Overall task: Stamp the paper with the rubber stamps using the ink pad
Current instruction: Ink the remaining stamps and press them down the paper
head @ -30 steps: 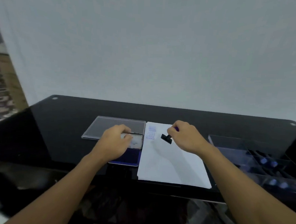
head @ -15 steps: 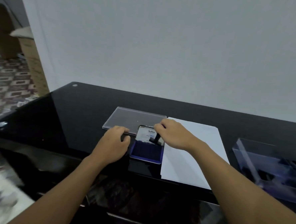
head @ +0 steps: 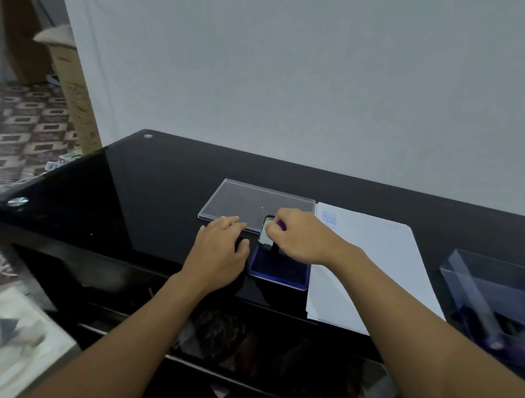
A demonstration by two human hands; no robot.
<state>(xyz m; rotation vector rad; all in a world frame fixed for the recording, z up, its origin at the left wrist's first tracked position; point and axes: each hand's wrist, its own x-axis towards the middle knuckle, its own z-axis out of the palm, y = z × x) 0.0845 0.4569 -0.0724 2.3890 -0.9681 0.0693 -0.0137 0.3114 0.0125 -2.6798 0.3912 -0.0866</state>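
A blue ink pad (head: 278,269) lies open on the black glass table (head: 151,192), its raised lid (head: 267,233) partly hidden. My right hand (head: 302,235) grips a small rubber stamp (head: 278,246) with a purple top and black base, and holds it down on the pad's far edge. My left hand (head: 221,251) rests beside the pad's left side, fingers curled against the table. White paper (head: 371,261) lies to the right of the pad, with blue stamped marks (head: 329,218) at its far left corner.
A clear plastic lid (head: 248,202) lies flat behind the pad. A clear box (head: 494,305) holding more stamps stands at the right edge. A white wall rises behind the table. Patterned floor and a cardboard box are at the left.
My right hand carried the stamp left, from above the paper to the ink pad. My left hand stayed beside the pad. The camera view shifted leftward.
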